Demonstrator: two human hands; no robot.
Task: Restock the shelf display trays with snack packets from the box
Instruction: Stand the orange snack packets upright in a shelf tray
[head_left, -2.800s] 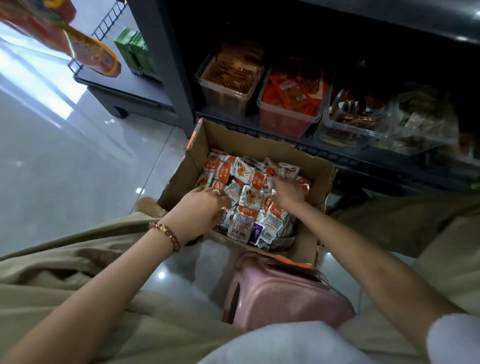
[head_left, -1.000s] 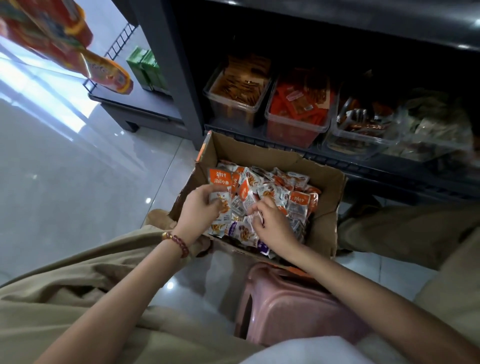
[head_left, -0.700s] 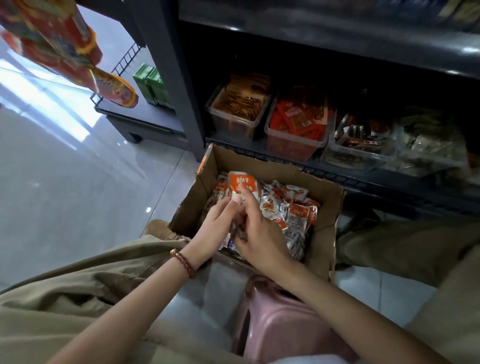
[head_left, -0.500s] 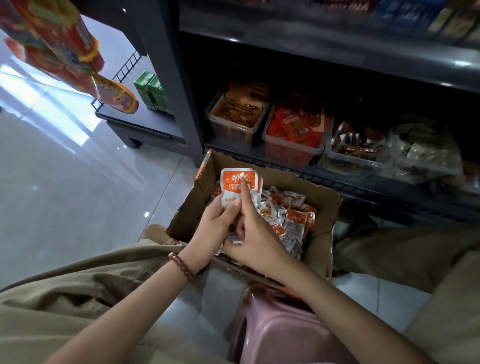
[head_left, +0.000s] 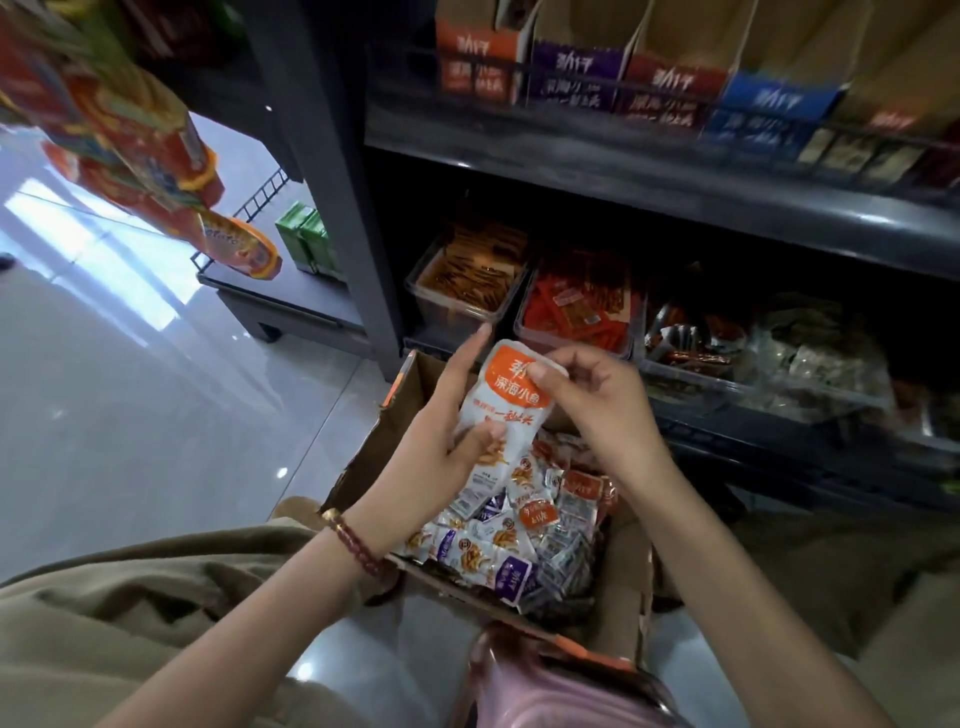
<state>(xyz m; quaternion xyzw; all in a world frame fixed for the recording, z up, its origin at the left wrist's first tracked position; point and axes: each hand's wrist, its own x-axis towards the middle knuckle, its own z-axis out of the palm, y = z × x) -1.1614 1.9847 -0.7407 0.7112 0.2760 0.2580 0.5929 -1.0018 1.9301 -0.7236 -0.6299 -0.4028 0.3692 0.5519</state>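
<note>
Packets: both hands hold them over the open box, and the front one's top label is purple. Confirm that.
Not quite: the front packet's top label is orange, not purple, as the head view shows. The rest stands: the left hand and right hand hold the packets over the open box.

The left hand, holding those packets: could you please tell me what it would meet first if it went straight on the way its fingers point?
Probably the clear tub of brown snack sticks on the bottom shelf: the fingers of the left hand point up at its front wall, though depth is unclear.
</note>
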